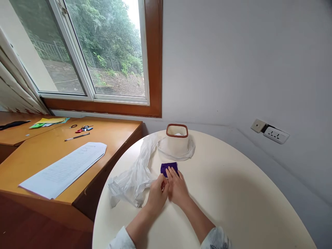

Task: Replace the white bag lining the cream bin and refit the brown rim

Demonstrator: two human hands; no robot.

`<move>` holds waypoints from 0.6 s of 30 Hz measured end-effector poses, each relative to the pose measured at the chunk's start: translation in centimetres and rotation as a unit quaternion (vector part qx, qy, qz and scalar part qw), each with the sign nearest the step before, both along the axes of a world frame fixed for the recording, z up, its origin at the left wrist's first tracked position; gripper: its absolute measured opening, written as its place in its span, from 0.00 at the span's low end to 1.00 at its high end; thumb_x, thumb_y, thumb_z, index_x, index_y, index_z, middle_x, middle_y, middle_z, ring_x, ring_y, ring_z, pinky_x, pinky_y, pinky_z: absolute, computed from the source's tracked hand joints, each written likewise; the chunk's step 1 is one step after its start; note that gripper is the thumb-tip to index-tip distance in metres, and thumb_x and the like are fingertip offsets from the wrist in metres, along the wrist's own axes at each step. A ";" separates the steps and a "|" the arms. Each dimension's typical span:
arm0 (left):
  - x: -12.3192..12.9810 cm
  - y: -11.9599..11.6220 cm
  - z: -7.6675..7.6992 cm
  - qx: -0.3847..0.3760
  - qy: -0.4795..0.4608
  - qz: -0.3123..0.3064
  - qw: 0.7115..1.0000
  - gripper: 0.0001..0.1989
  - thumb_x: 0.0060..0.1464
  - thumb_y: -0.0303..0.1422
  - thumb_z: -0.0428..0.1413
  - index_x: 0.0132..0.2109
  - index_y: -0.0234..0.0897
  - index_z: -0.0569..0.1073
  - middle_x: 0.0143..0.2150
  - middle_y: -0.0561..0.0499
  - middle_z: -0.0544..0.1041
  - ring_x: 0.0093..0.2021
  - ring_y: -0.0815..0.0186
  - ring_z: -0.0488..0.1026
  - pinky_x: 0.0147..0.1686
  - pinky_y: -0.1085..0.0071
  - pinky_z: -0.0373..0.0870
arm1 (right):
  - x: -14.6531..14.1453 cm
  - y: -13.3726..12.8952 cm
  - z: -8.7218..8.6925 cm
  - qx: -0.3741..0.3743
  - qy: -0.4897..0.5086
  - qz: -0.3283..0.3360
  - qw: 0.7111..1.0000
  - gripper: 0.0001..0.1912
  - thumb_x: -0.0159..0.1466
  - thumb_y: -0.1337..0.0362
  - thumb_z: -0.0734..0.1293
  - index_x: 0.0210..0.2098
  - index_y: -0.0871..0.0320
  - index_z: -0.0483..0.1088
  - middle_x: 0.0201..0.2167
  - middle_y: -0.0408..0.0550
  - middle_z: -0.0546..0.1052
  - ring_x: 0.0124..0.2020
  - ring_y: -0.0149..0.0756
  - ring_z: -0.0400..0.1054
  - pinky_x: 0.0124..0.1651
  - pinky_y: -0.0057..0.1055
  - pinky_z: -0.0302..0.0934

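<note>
A small purple folded cloth (169,165) lies on the white round table (233,186), in front of a cream bin (178,144) with a brown rim. My right hand (178,189) rests flat on the cloth, fingers stretched over its near half. Beside it, my left hand (157,193) is closed in a pinch at the cloth's near left corner; its fingertips partly hide that edge. To the left of my hands spreads a crumpled, translucent white plastic bag (135,180). More thin white plastic (190,152) lies around the bin's base.
A wooden desk (114,131) stands left of the table, bearing paper sheets (67,169), a pen (77,137), red-handled scissors (79,131) and coloured papers (50,121). Behind are a window (111,52) and a wall with a power socket (276,134).
</note>
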State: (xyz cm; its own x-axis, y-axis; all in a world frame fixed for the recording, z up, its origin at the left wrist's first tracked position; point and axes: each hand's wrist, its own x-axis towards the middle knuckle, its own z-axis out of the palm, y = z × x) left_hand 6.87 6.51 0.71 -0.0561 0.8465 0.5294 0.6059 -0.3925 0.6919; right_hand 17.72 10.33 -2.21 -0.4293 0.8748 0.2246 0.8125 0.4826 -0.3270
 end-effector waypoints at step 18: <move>0.4 -2.8 -1.2 -0.041 0.064 -0.039 0.996 0.08 0.51 0.25 0.44 0.26 0.39 0.55 0.18 0.60 0.56 0.18 0.73 0.54 0.21 0.76 0.51 | 7.2 -3.5 1.1 0.101 0.216 -0.053 0.970 0.06 0.59 0.69 0.60 0.25 0.55 0.59 0.36 0.47 0.72 0.45 0.37 0.65 0.50 0.38 0.52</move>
State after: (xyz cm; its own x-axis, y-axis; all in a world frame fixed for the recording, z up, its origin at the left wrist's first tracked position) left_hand 7.25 3.69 -0.49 0.0754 0.8865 0.4565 0.6615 -0.3870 0.6424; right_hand 24.92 6.79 -1.08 -0.1667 0.8287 0.5343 0.6694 0.4930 -0.5558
